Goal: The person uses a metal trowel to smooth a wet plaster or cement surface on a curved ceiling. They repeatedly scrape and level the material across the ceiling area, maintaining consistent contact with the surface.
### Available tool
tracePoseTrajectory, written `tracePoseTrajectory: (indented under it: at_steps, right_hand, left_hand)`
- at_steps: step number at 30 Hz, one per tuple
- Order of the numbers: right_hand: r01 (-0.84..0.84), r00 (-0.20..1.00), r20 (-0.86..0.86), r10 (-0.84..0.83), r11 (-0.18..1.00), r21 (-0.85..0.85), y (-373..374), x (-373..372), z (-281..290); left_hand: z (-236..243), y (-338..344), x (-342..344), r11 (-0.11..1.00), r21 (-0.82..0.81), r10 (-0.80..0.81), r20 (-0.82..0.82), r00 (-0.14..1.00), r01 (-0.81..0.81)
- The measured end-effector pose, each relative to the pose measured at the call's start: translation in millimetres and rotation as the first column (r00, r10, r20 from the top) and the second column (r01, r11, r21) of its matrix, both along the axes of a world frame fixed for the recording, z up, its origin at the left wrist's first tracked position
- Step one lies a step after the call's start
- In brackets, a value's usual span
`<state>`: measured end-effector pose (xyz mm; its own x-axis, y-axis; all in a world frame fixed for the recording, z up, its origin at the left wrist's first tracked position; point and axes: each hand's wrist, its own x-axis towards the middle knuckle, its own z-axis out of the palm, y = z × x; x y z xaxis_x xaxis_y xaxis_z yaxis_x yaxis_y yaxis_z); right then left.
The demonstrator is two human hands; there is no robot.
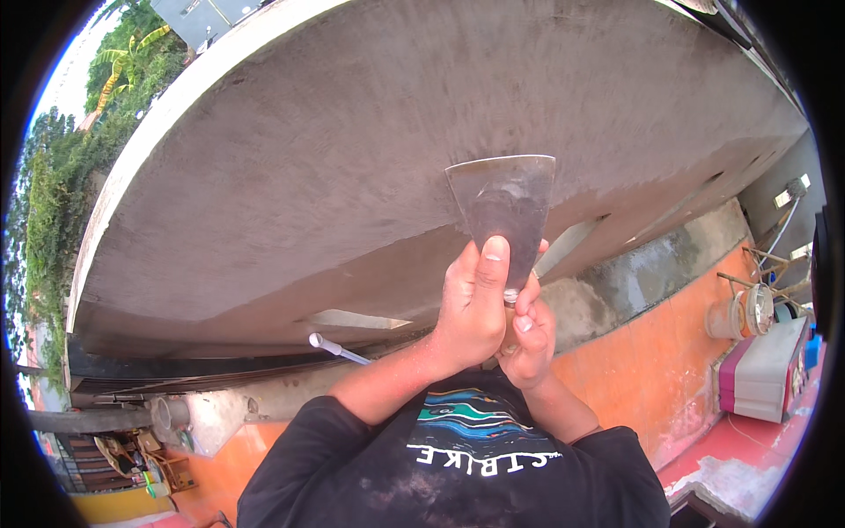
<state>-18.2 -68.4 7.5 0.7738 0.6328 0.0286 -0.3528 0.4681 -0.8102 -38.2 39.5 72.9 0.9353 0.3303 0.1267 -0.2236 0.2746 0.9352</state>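
A putty knife [506, 198] with a broad, flared metal blade is held up in front of my chest, its wide edge pointing away from me. My left hand [473, 312] is closed around it, the thumb lying along the lower blade. Beside it, my right hand [531, 339] is closed at the handle end, fingers curled in. Most of the handle is hidden by my hands. Behind the blade spreads a large grey plastered surface [326, 132]; whether the blade touches it, I cannot tell.
A pale rod with a rounded end [327, 343] shows beside my left forearm. Orange floor [634, 352] lies below. To the right are buckets [739, 312] and a white-and-magenta box-like object [764, 374]. A grey bucket [172, 412] is at lower left; greenery [66, 185] grows beyond the white edge.
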Motion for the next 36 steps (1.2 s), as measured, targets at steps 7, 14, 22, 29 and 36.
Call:
tracePoseTrajectory:
  at_steps: [7,14,22,29,36]
  right_hand:
    - [-0.067,0.996,-0.063,0.064,0.996,-0.051,-24,-25,-19]
    - [-0.026,0.997,0.067,0.028,0.999,-0.025,-10,-14,-12]
    - [-0.127,0.991,-0.025,0.13,0.989,0.081,-25,-15,-1]
    - [-0.126,0.986,-0.111,0.126,0.992,0.0,-27,-27,-17]
    - [-0.13,0.991,-0.038,0.13,0.991,-0.015,-26,-19,-21]
  left_hand:
    - [-28,-19,-16,0.985,-0.17,-0.038,-0.254,0.967,-0.006]
    - [-8,-8,-6,0.994,-0.106,-0.033,-0.131,0.991,0.019]
    - [-4,-15,-6,0.998,-0.044,-0.061,-0.165,0.984,0.054]
    - [-27,-17,-17,0.996,-0.083,-0.034,-0.257,0.966,0.013]
    - [-29,-17,-13,1.0,0.008,-0.002,-0.227,0.974,0.004]
